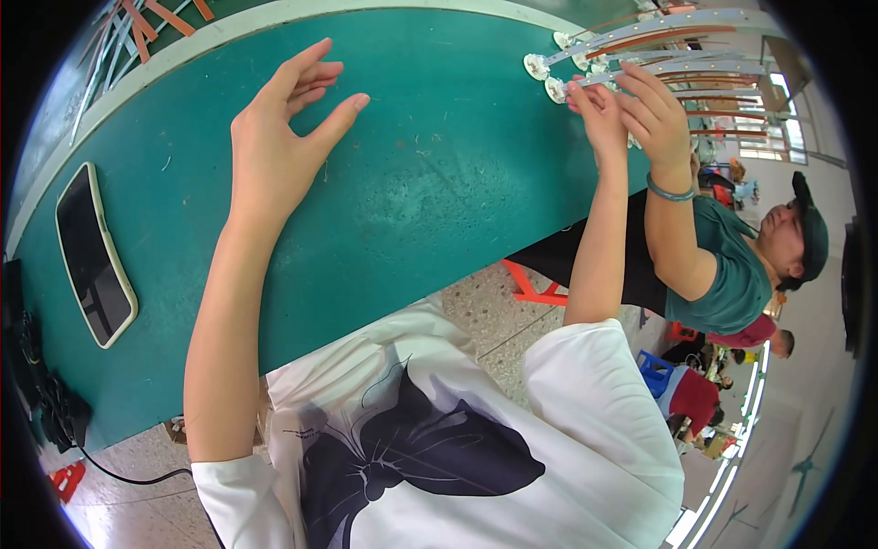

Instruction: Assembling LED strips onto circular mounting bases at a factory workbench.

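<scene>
While the left hand [288, 137] hovers spread and empty over the green table [439, 192], the right hand [599, 114] has its fingers closed on the round end of a grey strip [585, 80], one of several strips [677, 55] fanned out at the table's far right. A co-worker's hand [654, 114] with a green bracelet presses beside it on the same bundle, crowding the grip. How much is finished I cannot tell. A phone [94, 256] lies well apart, by the left edge.
</scene>
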Available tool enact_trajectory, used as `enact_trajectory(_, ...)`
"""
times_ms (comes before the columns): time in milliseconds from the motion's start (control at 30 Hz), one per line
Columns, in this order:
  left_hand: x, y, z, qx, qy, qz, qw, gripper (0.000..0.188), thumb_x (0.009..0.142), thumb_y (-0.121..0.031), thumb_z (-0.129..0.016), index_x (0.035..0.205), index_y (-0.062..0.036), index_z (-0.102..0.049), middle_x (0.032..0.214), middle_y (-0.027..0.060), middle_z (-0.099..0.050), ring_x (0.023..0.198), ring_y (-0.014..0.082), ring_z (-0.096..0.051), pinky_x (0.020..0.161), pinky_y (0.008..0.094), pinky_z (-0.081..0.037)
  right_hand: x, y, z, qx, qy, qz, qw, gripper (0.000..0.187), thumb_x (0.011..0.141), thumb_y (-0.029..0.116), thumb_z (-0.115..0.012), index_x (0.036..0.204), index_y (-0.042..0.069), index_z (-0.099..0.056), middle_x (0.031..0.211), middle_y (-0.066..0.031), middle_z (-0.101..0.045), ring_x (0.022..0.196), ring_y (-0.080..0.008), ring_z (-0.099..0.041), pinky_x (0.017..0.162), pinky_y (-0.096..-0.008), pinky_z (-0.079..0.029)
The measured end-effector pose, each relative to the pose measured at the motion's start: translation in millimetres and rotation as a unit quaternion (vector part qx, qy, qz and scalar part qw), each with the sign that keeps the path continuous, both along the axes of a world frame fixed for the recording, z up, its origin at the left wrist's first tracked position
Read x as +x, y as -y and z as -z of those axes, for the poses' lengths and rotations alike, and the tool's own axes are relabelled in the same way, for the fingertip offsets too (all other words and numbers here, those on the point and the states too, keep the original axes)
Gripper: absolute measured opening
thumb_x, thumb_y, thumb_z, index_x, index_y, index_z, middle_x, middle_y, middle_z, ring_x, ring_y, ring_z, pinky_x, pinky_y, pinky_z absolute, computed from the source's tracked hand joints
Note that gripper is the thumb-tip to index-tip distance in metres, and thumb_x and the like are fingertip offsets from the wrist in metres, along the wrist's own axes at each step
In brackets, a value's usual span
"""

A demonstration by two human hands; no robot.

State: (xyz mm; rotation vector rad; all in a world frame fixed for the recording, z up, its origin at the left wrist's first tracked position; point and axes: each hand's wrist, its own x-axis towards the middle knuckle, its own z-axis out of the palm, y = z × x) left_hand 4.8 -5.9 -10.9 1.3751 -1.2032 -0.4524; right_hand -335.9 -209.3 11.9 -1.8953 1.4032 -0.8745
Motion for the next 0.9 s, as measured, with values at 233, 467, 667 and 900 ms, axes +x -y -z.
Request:
enact_trajectory(233,2.4,0.5,2.9,-0.024,-0.008,-0.009,1.0,0.053,0.078,-0.013,-0.078,0.125,-0.0011,-0.057,0.106,0.0138,-0.068,0.099,0.0201,-0.066,0.089,0.0316,-0.054,-11.6,-27.9,0.2,-0.07,0.113,0.059,0.989,0.036,0.09,0.014,-0.067,0.117,-0.006,-0.053,0.108,-0.015,-0.062,0.087,-0.0187,-0.066,0.077,-0.0279,-0.054)
enact_trajectory(467,-1.0,2.0,4.0,-0.066,0.002,-0.024,0.998,0.056,0.074,-0.01,-0.079,0.123,0.0011,-0.056,0.101,0.0157,-0.068,0.091,0.0248,-0.068,0.081,0.0328,-0.056,25.7,-155.9,2.6,-0.319,0.209,0.293,0.877,0.041,0.093,0.001,-0.056,0.127,-0.004,-0.034,0.125,-0.0165,-0.048,0.093,-0.0249,-0.062,0.071,-0.0332,-0.057)
enact_trajectory(667,-2.8,3.4,-1.5,-0.068,-0.008,-0.027,0.997,0.056,0.074,-0.009,-0.079,0.124,0.0,-0.055,0.102,0.0161,-0.067,0.092,0.0268,-0.068,0.082,0.0341,-0.056,74.0,-158.6,-37.7,-0.425,0.095,0.208,0.876,0.037,0.092,-0.003,-0.054,0.126,-0.007,-0.039,0.131,-0.0184,-0.05,0.096,-0.0263,-0.064,0.082,-0.0349,-0.057)
enact_trajectory(900,1.9,-0.2,-1.7,-0.072,-0.031,-0.025,0.997,0.056,0.074,-0.005,-0.075,0.125,0.0007,-0.053,0.101,0.0172,-0.065,0.091,0.0284,-0.067,0.08,0.0353,-0.056,289.8,-57.0,-52.3,-0.166,-0.002,-0.284,0.944,0.017,0.094,0.014,-0.06,0.106,0.004,-0.066,0.097,-0.0044,-0.069,0.087,-0.0102,-0.064,0.077,-0.0243,-0.051)
